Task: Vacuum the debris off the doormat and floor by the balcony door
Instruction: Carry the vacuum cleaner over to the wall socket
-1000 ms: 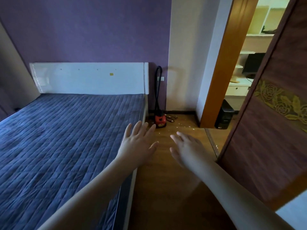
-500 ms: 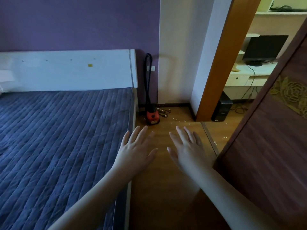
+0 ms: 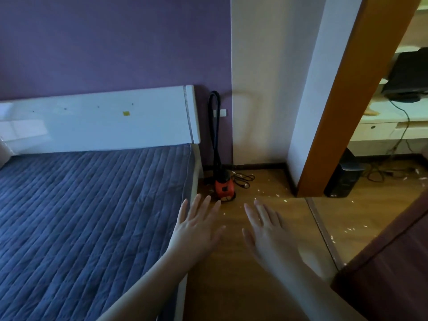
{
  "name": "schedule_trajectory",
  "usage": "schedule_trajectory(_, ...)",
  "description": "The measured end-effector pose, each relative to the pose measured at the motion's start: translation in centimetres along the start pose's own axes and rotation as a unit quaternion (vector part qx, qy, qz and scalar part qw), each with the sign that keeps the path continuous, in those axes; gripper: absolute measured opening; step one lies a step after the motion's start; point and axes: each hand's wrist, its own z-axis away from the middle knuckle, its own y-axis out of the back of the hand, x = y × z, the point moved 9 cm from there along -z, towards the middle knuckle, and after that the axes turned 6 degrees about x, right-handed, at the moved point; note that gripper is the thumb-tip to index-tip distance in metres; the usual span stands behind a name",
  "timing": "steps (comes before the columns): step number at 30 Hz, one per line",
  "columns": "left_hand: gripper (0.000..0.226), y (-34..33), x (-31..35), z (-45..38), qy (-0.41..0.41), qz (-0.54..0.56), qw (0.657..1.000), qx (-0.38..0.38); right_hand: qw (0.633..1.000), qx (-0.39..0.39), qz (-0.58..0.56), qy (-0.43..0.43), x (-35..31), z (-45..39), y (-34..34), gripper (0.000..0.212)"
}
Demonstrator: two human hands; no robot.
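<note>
A small red vacuum cleaner [image 3: 223, 187] with a tall black looped handle stands upright on the wooden floor in the corner between the bed and the wall. Its black cord [image 3: 243, 178] lies coiled beside it. Small pale scraps of debris [image 3: 278, 195] are scattered over the floor in front of it and past the doorway. My left hand [image 3: 196, 228] and my right hand [image 3: 266, 230] are stretched out side by side, palms down, fingers straight, holding nothing, a short way before the vacuum. No doormat is in view.
A bed with a blue quilted cover [image 3: 92, 216] and white headboard [image 3: 99, 119] fills the left. An orange door frame [image 3: 342, 112] and a dark wooden door [image 3: 393, 262] stand on the right. Beyond are a black computer tower [image 3: 342, 181], cables and a desk.
The view has moved closer to the corner and the vacuum. Both hands stay outstretched and empty, now lower in the frame.
</note>
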Motion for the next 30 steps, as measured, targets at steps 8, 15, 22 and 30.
schedule_trajectory(8,0.066,-3.3,-0.9,-15.9,-0.008,0.023,0.999,0.030,1.000,-0.028,0.008,-0.003,5.7,-15.9,-4.4,0.063)
schedule_trajectory(15,0.068,-9.6,-9.7,-28.8,-0.011,0.033,0.999,0.034,0.997,-0.067,0.031,0.012,6.2,-29.5,-11.7,0.064)
schedule_trajectory(22,0.067,-13.0,-17.3,-39.8,-0.013,0.061,0.998,0.017,0.993,-0.104,0.034,-0.036,7.1,-41.1,-16.6,0.067)
schedule_trajectory(30,0.071,-16.5,-20.1,-52.1,-0.009,0.096,0.995,-0.012,0.991,-0.109,0.045,-0.062,11.1,-52.4,-20.5,0.064)
